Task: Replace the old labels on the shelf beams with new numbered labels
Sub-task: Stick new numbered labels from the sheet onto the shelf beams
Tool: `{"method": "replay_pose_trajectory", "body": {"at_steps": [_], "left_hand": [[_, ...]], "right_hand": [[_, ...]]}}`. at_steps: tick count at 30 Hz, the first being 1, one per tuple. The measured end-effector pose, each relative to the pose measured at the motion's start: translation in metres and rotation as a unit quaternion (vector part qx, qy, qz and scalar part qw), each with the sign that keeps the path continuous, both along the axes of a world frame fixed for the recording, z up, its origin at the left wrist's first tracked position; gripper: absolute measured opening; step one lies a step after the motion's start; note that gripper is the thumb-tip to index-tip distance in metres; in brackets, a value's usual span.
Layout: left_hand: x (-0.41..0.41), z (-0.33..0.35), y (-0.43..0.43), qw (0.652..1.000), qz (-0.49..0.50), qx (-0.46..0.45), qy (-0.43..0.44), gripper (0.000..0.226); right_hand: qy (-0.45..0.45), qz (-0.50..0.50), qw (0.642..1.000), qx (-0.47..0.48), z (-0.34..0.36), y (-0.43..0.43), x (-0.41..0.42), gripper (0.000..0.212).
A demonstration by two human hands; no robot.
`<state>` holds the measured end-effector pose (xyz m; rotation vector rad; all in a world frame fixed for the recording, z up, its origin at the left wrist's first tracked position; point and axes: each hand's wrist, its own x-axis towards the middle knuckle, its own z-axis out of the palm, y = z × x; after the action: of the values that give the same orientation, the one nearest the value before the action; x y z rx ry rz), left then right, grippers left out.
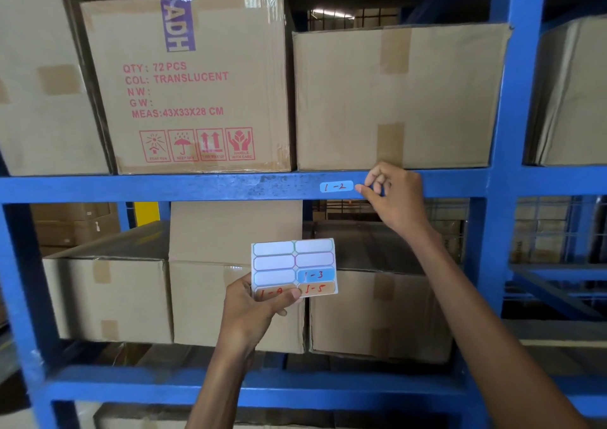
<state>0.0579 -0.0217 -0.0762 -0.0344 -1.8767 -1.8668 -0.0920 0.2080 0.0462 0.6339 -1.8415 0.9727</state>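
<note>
A light blue label [336, 186] marked "1-2" in red sticks on the front of the blue shelf beam [197, 187]. My right hand [392, 199] is just right of it, fingers curled, thumb and fingertip at the label's right end. Whether they pinch its edge or only touch it, I cannot tell. Lower down, my left hand [259, 304] pinches a white sticker sheet [294, 266] at its bottom left corner. The sheet carries labels "1-3", "1-4" and "1-5"; its other slots are blank.
Cardboard boxes fill the shelf above the beam, one printed "ADH" [187, 80] and a plain one [397, 97]. More boxes [236, 297] sit on the shelf below. A blue upright post [512, 133] stands to the right, with a lower beam [230, 389] beneath.
</note>
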Motion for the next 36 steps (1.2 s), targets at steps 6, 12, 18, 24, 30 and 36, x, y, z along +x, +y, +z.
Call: {"method": "replay_pose_trajectory", "body": {"at_steps": [6,12,18,24,30,36], "left_hand": [[0.004,-0.002,0.008,1.000,0.000,0.023,-0.009,0.039],[0.008,-0.002,0.013,0.997,-0.022,0.079,-0.010,0.034],[0.010,-0.004,0.014,0.988,-0.067,0.139,-0.004,0.024],[0.013,-0.004,0.010,0.976,-0.100,0.194,-0.014,0.020],[0.015,-0.005,0.003,0.972,-0.137,0.192,-0.015,0.031],[0.013,-0.008,0.003,0.976,-0.144,0.165,-0.012,0.035]], "right_hand": [[-0.023,0.011,0.999,-0.030,-0.012,-0.009,0.028,0.015],[-0.013,0.086,0.996,-0.027,-0.084,-0.022,0.105,0.008],[-0.025,0.120,0.992,0.013,-0.128,-0.039,0.126,0.019],[-0.037,0.099,0.994,0.002,-0.132,-0.048,0.121,0.017],[-0.044,0.049,0.997,0.039,-0.136,-0.057,0.121,0.024],[-0.045,0.031,0.996,0.067,-0.137,-0.062,0.118,0.032]]}}
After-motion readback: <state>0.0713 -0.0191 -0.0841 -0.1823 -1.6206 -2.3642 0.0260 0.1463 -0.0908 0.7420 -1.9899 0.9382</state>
